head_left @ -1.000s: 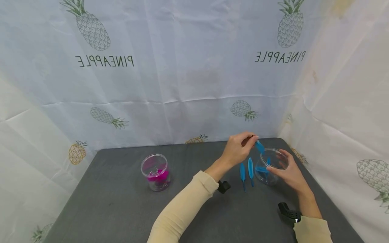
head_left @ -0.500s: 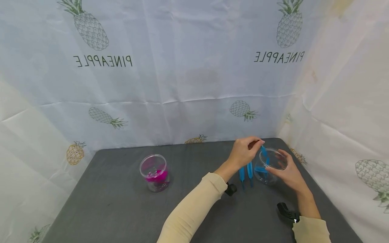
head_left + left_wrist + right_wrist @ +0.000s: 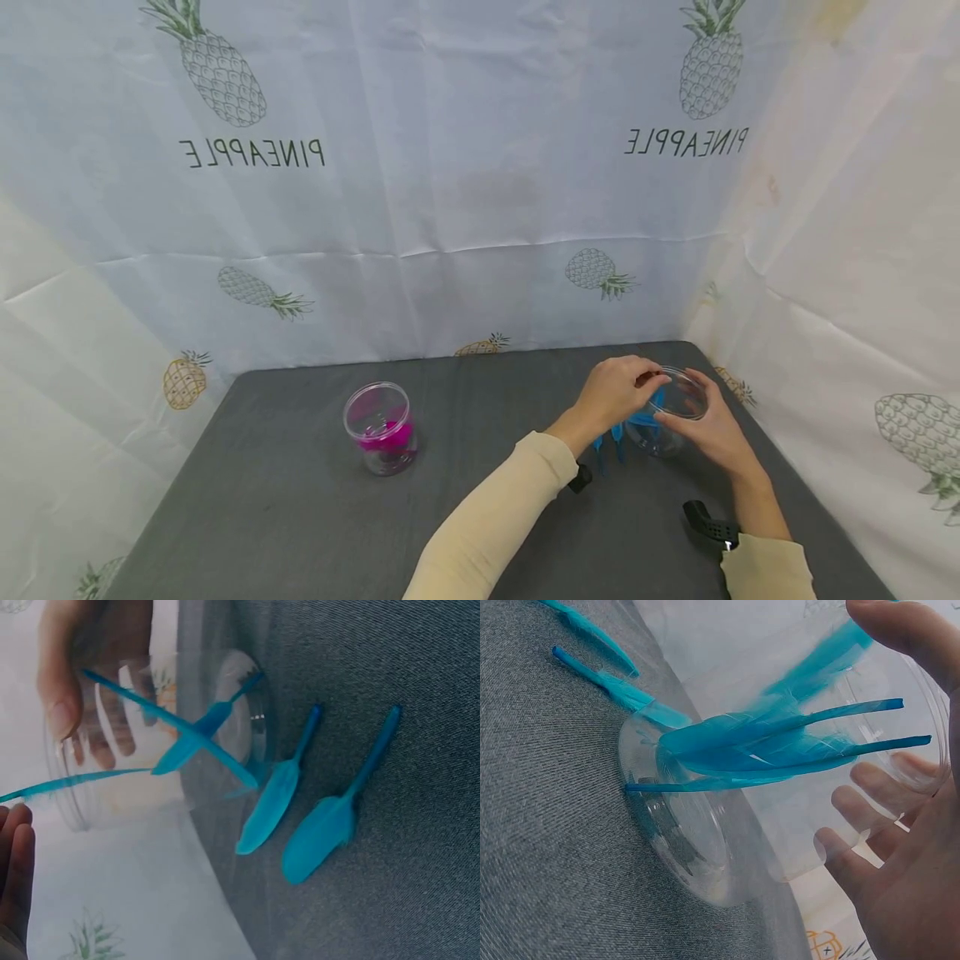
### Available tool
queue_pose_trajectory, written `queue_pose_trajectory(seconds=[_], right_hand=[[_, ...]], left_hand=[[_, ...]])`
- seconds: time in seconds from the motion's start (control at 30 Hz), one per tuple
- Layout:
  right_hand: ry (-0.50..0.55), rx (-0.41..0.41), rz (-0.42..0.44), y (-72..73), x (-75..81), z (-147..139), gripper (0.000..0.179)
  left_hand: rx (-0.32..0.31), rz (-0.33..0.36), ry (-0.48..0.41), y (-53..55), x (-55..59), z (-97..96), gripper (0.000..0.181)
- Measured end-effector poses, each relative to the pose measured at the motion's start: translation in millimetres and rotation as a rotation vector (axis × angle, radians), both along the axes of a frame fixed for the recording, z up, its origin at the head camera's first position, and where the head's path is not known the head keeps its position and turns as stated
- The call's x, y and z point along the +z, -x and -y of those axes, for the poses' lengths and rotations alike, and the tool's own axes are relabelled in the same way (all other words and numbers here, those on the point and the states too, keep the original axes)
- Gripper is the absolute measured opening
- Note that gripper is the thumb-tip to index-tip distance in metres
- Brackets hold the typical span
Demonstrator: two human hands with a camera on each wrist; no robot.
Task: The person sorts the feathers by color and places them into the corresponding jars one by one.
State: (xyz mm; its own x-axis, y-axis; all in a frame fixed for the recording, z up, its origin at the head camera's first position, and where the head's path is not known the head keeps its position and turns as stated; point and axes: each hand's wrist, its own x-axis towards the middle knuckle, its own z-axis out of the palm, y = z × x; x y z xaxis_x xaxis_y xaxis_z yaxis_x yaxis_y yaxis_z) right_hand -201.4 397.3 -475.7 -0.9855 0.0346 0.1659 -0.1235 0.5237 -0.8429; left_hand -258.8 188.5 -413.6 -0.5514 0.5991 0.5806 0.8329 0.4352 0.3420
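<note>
A clear jar (image 3: 657, 445) stands on the dark table at the right, with several blue feathers (image 3: 735, 739) inside, some crossing each other. My right hand (image 3: 712, 423) holds the jar near its rim, thumb on one side and fingers spread round the other. Over the mouth, my left hand (image 3: 617, 390) pinches a blue feather (image 3: 82, 780) by its end, and the rest of that feather reaches down into the jar. Two more blue feathers, a slimmer one (image 3: 274, 801) and a broader one (image 3: 324, 831), lie on the table beside the jar, partly hidden by the left hand in the head view.
Another clear jar (image 3: 387, 465) with bright pink contents (image 3: 388, 435) stands left of centre on the grey tabletop (image 3: 285, 517). A pineapple-printed white cloth (image 3: 465, 192) hangs behind the table and along its sides. Black bands sit at both wrists.
My left hand has moved right and down to the jar's mouth, lowering the pinched feather into it. The right hand and both jars have stayed in place.
</note>
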Motion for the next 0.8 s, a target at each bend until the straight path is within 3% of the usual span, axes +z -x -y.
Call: queue_pose_trajectory(seconds=[0.23, 0.57, 0.8], right_hand=[[-0.010, 0.011, 0.005, -0.1, 0.8, -1.1, 0.102], [-0.006, 0.002, -0.004, 1.5, 0.2, -0.5, 0.104], [-0.007, 0.009, -0.024, 0.5, 0.5, 0.8, 0.104]], left_hand=[[0.013, 0.016, 0.069, -2.5, -7.9, -5.9, 0.025], [-0.050, 0.073, -0.014, -1.6, -5.8, 6.2, 0.023], [-0.024, 0.070, 0.123, 2.3, -9.7, 27.4, 0.025]])
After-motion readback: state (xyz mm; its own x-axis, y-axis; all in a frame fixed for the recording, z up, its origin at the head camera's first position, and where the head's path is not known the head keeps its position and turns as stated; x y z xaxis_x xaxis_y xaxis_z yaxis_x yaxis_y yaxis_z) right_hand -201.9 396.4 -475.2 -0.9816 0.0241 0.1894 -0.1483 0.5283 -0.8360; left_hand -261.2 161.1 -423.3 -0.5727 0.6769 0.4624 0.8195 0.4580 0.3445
